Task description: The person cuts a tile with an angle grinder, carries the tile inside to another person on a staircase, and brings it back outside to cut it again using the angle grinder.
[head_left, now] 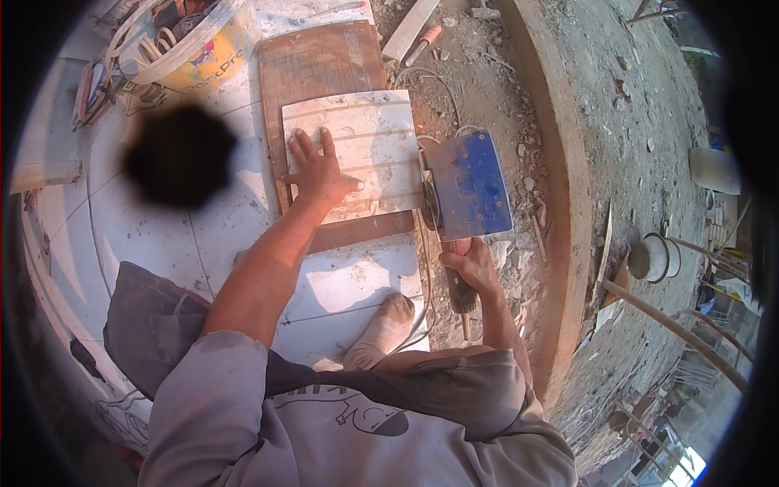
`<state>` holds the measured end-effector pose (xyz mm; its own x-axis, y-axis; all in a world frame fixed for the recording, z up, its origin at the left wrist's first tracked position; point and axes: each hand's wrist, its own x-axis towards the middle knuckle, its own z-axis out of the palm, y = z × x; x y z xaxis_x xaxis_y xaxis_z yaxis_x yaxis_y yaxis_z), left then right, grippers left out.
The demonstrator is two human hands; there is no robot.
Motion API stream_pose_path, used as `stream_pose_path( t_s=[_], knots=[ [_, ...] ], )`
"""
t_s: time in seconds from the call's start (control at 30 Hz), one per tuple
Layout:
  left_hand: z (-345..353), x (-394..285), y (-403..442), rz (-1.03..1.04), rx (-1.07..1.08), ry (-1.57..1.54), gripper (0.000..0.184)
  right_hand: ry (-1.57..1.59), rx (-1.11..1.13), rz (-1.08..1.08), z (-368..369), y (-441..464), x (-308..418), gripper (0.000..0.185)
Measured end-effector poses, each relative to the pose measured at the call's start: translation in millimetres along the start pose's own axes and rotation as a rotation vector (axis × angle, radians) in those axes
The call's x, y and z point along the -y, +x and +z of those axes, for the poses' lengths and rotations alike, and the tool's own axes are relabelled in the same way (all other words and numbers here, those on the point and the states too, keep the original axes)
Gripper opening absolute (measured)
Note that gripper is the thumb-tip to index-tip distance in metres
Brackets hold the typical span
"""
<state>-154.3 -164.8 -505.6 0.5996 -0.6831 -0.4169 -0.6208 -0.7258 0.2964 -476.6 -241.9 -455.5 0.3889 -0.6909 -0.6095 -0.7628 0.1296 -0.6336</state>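
Observation:
My left hand point(319, 174) lies flat with spread fingers on a pale tile point(373, 122) that has ridged lines across it. That tile rests on larger brown tiles point(320, 61). Just off the pale tile's right edge, my right hand point(475, 264) is wrapped round an angle grinder point(462, 294). A blue plate point(472, 187) dotted with screws is fixed to the grinder and hides much of its front. Part of a dark disc point(431, 201) shows between the plate and the tile edge. Whether the disc is turning, I cannot tell.
A yellow bucket point(215, 57) of tools stands at upper left on the white tiled floor point(154, 243). My foot point(385, 329) is near the tile stack. Rubble, a cable point(454, 93) and a pink-handled tool point(425, 42) lie beyond; a long raised edge point(560, 178) runs at right.

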Motion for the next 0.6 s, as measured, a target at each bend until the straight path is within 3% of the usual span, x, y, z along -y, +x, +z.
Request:
stream_pose_path(
  t_s=[0.6],
  knots=[
    [-1,-1,0,-0.011,0.018,0.010,0.137,-0.018,-0.037,-0.011,6,-10,-24,0.065]
  ],
)
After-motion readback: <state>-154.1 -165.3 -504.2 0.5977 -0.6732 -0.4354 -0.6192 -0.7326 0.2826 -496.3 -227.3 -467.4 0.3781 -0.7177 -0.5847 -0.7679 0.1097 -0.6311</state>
